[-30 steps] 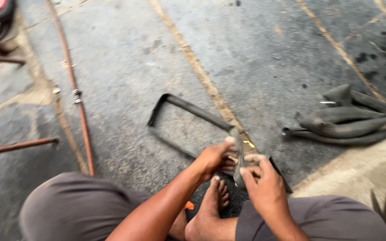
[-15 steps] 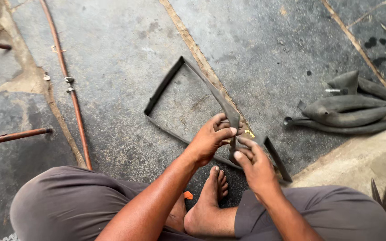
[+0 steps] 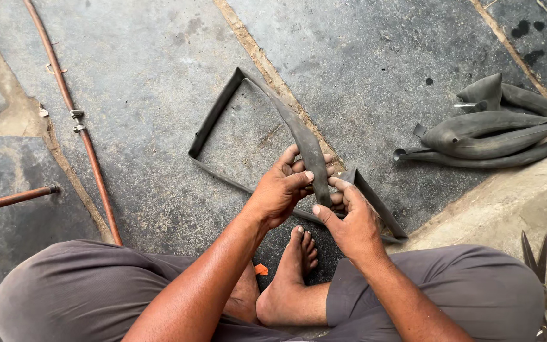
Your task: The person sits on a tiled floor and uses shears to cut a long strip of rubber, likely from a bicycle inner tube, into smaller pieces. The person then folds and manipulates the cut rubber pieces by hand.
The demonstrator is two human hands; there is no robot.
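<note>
Black rubber, a flattened inner tube (image 3: 257, 95) folded into a rough triangle, is laid on the grey concrete floor (image 3: 147, 76), and one stretch of it is lifted into both hands. The left hand (image 3: 283, 190) is closed around the strip from the left, fingers curled over its far face and thumb pressed on the near one. The right hand (image 3: 349, 218) is clenched on the same strip just below and right of the left, thumb touching the rubber. At the grip the strip's long axis is run up and away from the person, toward the tube's far corner; beyond the right hand it drops back to the floor toward the right. Both hands are on the tube, the left higher along it. Right of the tube, well apart, a heap of other slack tubes (image 3: 495, 126) is seen. Left of the tube a thin copper-coloured pipe (image 3: 74, 120) is laid across the floor. No container is visible.
</note>
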